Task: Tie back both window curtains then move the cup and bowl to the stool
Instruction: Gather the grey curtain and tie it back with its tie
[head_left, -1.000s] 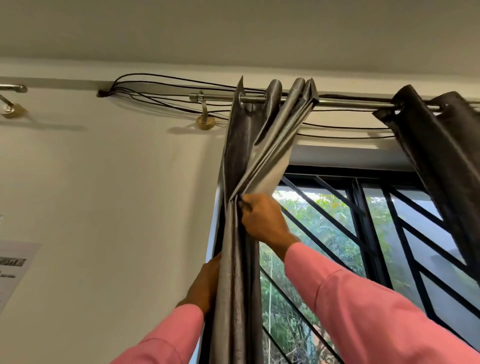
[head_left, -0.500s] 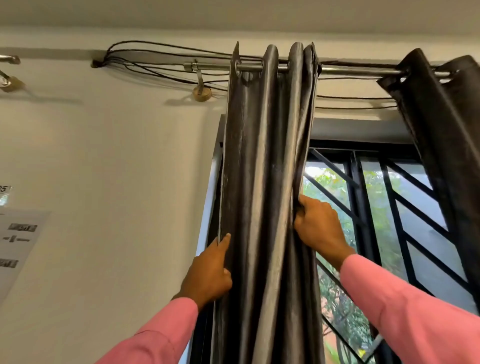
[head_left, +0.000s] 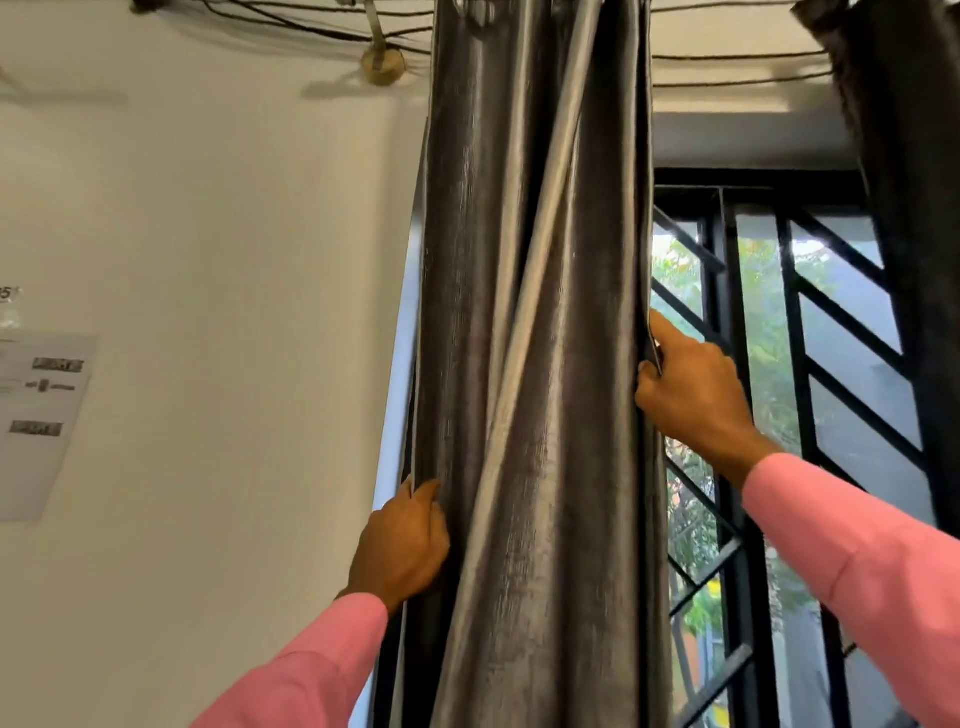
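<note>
The left hand (head_left: 402, 545) is closed on the left edge of the grey curtain (head_left: 535, 364), low down. The right hand (head_left: 693, 400) is clamped on its right edge, higher (forefinger extended). The curtain is gathered into folds beside the black window grille (head_left: 841, 338); a second curtain (head_left: 914, 208) is seen far right.
</note>
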